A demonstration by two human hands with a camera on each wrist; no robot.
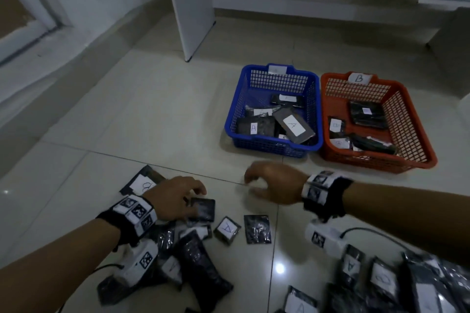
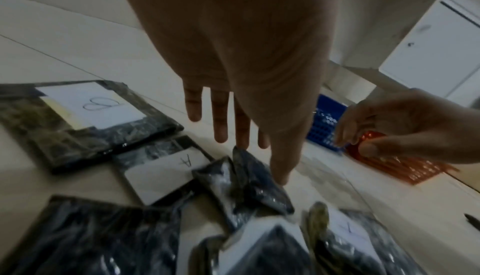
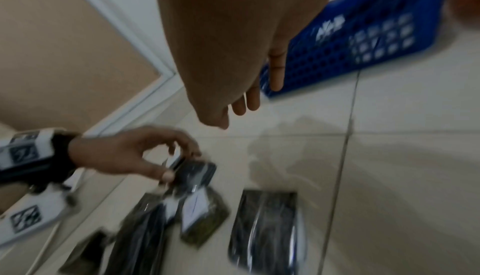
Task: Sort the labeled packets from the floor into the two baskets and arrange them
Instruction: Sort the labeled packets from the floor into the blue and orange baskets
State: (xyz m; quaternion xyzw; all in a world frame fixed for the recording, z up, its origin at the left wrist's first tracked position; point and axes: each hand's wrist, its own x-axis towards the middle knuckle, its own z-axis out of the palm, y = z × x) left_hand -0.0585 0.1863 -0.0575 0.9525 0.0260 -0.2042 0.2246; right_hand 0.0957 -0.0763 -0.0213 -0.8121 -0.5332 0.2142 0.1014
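From the head view, the left hand (image 1: 175, 198) pinches a small dark packet (image 1: 203, 209) on the floor (image 1: 152, 114); the right hand (image 1: 274, 181) hangs empty, fingers loosely curled, near the blue basket (image 1: 234, 114) and orange basket (image 1: 417, 134). The left wrist view shows a B-labelled packet (image 2: 85, 123). The right wrist view confirms the pinch

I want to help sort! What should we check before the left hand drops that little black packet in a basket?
1. Left hand has the small packet: ok, fingertips on its edge.
2. Packet's label readable: not ok, dark side faces up.
3. Right hand free: ok, holds nothing.
4. Blue basket has room: ok, A packets inside.
5. Orange basket marked B: ok.
6. Firm grip: cannot tell.
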